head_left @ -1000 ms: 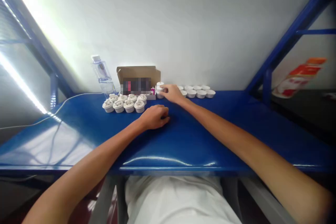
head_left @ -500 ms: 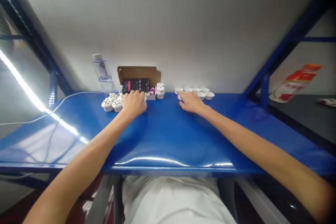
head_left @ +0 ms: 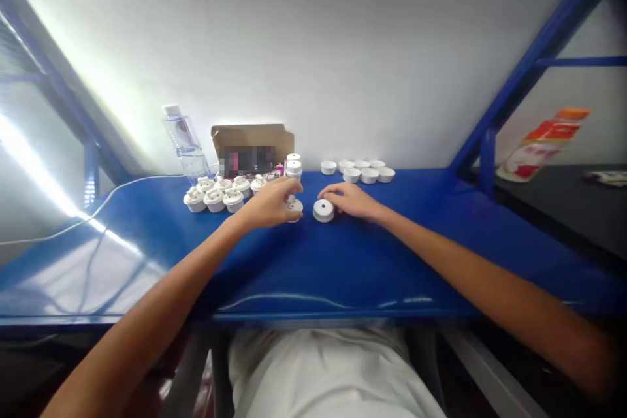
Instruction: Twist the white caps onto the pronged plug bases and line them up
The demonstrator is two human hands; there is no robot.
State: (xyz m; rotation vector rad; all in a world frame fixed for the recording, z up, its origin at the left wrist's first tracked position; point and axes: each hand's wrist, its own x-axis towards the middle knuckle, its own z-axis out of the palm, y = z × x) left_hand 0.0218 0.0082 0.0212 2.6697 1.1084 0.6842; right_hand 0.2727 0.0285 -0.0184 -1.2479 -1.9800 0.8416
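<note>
In the head view, my left hand (head_left: 272, 204) is closed around a round white plug-like piece (head_left: 294, 210), gripped by its edge over the blue table. To the right of it, my right hand (head_left: 353, 200) has its fingers curled on the side of a round white cap (head_left: 323, 210) with a small dark hole in its top. The two pieces are apart, a short gap between them. Behind my left hand stand several round white pieces with raised parts on top (head_left: 214, 200). Past my right hand are several white cups (head_left: 369, 175), open side up.
An open cardboard box (head_left: 255, 136) with a phone (head_left: 249, 160) leaning in it stands at the wall beside a stack of white round pieces (head_left: 294, 167). A clear water bottle (head_left: 186, 144) and white cable (head_left: 117, 191) are left. A red-and-white bottle (head_left: 543, 144) stands beyond the right frame.
Both hands have drawn in toward the middle and nearer to me. The left now carries one plug-like piece from its group; the right has brought a white cap from the cups.
</note>
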